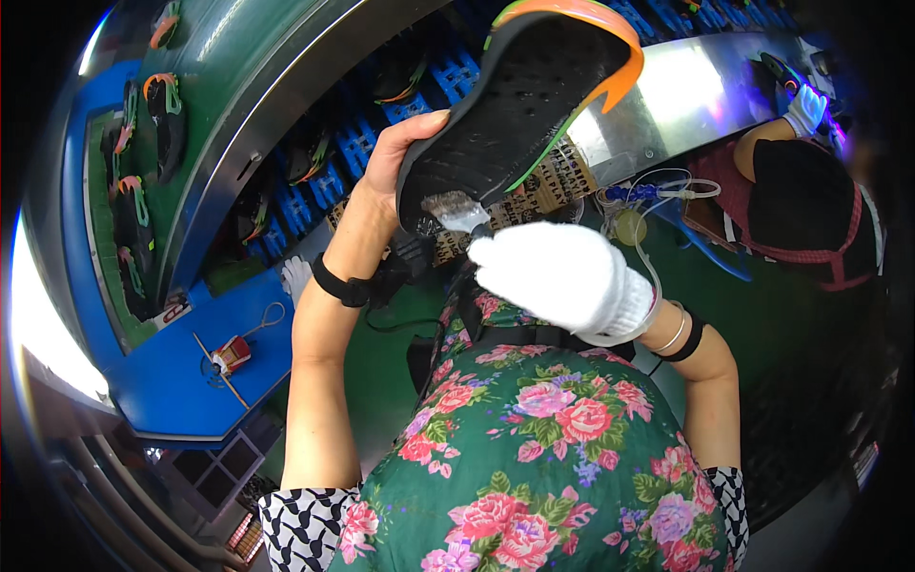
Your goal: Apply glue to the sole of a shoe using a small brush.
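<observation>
A black shoe sole (519, 105) with an orange and green rim is tilted up in front of me. My bare left hand (398, 153) grips it by its left edge, the thumb lying along the side. In a white knit glove, my right hand (558, 276) is closed round the dark handle of a brush (453, 210). The bristles touch the sole's near end, where the black surface looks wet and shiny. The glove hides most of the handle.
Blue racks (357, 143) carrying shoe parts stand behind a curved metal rail (257, 114). More soles (133, 219) lie on the green surface at left. A blue table (191, 381) holds a small red item. At right, a co-worker (791, 191) wears a glove; tubing (658, 191) hangs between us.
</observation>
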A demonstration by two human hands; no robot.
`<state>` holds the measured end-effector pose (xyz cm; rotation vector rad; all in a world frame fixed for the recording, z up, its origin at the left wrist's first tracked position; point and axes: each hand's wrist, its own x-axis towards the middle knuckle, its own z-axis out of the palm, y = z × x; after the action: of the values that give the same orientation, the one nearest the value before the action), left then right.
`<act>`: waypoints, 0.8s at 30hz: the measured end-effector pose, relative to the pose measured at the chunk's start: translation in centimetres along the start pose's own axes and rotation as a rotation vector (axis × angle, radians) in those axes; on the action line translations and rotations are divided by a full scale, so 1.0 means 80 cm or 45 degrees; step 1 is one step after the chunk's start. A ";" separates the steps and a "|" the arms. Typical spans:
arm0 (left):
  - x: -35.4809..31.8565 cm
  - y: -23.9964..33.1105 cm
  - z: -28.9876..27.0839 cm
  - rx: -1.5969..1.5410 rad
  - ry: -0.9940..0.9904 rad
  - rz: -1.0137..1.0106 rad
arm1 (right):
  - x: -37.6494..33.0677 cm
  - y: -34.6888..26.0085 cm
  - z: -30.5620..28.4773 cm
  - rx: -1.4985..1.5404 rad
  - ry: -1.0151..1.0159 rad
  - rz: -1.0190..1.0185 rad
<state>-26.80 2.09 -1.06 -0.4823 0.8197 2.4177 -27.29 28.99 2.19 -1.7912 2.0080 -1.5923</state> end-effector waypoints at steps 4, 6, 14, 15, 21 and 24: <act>-0.012 -0.001 0.021 -0.218 -0.024 -0.053 | 0.002 -0.014 -0.007 0.334 0.008 0.092; -0.013 -0.002 0.025 -0.241 -0.099 -0.067 | 0.002 -0.004 -0.011 0.214 0.075 0.003; -0.007 -0.010 0.021 -0.283 -0.218 -0.104 | 0.002 0.002 -0.014 0.204 0.144 0.035; -0.009 -0.009 0.016 -0.222 -0.176 -0.051 | 0.004 -0.001 -0.009 0.206 0.194 0.141; -0.003 -0.040 0.019 -0.304 -0.240 0.093 | -0.012 -0.004 0.001 0.691 0.302 0.497; -0.005 -0.052 0.019 -0.322 -0.265 0.043 | -0.016 0.003 0.006 0.808 0.280 0.655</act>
<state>-24.25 5.72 -1.61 -0.3043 0.4396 2.5632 -26.74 29.60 1.09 -0.8351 1.5655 -1.9723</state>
